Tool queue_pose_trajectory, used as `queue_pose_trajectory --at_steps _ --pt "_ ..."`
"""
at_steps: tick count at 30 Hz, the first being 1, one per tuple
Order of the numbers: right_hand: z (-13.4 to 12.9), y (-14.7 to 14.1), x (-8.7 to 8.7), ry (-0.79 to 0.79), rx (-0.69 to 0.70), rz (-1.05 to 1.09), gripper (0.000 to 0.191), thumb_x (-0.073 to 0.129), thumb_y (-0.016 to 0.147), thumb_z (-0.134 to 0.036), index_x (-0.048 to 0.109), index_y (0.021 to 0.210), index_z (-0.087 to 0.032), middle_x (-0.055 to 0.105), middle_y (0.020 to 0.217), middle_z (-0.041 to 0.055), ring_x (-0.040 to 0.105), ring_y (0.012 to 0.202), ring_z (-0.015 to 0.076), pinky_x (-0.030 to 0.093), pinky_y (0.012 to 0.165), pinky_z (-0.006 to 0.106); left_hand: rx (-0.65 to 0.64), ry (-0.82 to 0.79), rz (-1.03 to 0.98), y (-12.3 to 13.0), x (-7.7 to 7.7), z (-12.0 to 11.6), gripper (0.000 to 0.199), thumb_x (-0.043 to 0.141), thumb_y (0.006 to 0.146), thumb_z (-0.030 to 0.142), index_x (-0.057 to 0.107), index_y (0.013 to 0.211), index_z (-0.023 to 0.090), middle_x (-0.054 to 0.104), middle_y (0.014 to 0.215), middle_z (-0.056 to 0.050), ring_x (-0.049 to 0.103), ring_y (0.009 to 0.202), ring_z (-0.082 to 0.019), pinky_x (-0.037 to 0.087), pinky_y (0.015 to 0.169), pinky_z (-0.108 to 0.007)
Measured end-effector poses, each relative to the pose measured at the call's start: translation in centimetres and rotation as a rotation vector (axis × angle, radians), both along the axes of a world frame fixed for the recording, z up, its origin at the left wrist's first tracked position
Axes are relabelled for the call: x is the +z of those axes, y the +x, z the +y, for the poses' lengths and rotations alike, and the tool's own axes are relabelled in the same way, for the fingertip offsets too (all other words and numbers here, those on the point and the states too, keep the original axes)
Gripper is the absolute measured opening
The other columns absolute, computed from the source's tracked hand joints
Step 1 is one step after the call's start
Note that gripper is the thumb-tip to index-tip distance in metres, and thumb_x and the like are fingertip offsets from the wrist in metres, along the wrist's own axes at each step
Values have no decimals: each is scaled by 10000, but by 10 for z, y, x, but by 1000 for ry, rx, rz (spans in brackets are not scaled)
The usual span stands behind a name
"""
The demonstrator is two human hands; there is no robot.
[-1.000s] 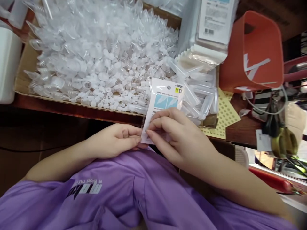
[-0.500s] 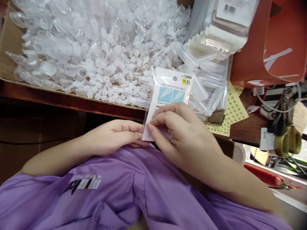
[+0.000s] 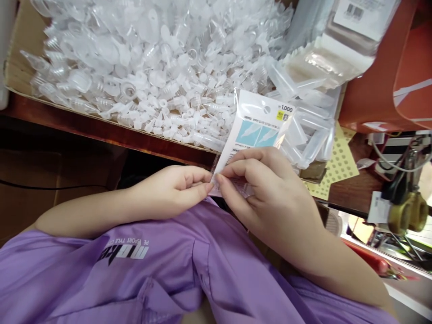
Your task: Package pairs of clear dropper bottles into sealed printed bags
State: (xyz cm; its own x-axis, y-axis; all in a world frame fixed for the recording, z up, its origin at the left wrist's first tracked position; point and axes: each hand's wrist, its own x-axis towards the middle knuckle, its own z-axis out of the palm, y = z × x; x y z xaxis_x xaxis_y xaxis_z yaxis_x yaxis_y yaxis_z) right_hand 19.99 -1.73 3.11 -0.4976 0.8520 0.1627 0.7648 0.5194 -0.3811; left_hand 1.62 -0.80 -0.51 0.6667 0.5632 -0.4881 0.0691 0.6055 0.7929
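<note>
A flat white-and-blue printed packet slants between the left hand and right hand, its lower part hard to make out.

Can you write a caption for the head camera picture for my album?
Left hand and right hand hold a printed packet before a cardboard box of clear plastic pieces.

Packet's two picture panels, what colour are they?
Light blue with whitish shapes; the panels show best in the head view.

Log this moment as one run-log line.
left hand: at packet's edge | right hand: pinching packet near lower corner | beyond: clear plastic parts in cardboard box
</note>
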Motion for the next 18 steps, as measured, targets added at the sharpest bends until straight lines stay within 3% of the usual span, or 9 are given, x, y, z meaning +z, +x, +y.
queue_pose_trajectory --at_steps 8,13,18 --pt "-1 5 5 -6 31 -29 65 584 903 -176 604 842 -177 678 896 83 676 861 167 587 753 286 170 -235 -173 1 -5 2 251 578 914 310 766 991 163 767 927 -47 697 888 -176 497 902 -284" --pt "-7 4 9 1 -12 -56 60 574 905 -178 608 855 -174 710 935 87 699 881 173 590 772 278 169 -232 -232 8 -3 6 253 682 855 284 742 1074 172 769 1012 -36 710 932 -169 501 911 -263" --pt "-12 3 11 22 -13 -77 67 551 915 -156 600 873 -173 731 978 89 713 929 158 585 776 232 191 -262 -314 13 -2 9 221 610 907 276 750 1024 151 771 902 -36 721 842 -159 538 859 -282"
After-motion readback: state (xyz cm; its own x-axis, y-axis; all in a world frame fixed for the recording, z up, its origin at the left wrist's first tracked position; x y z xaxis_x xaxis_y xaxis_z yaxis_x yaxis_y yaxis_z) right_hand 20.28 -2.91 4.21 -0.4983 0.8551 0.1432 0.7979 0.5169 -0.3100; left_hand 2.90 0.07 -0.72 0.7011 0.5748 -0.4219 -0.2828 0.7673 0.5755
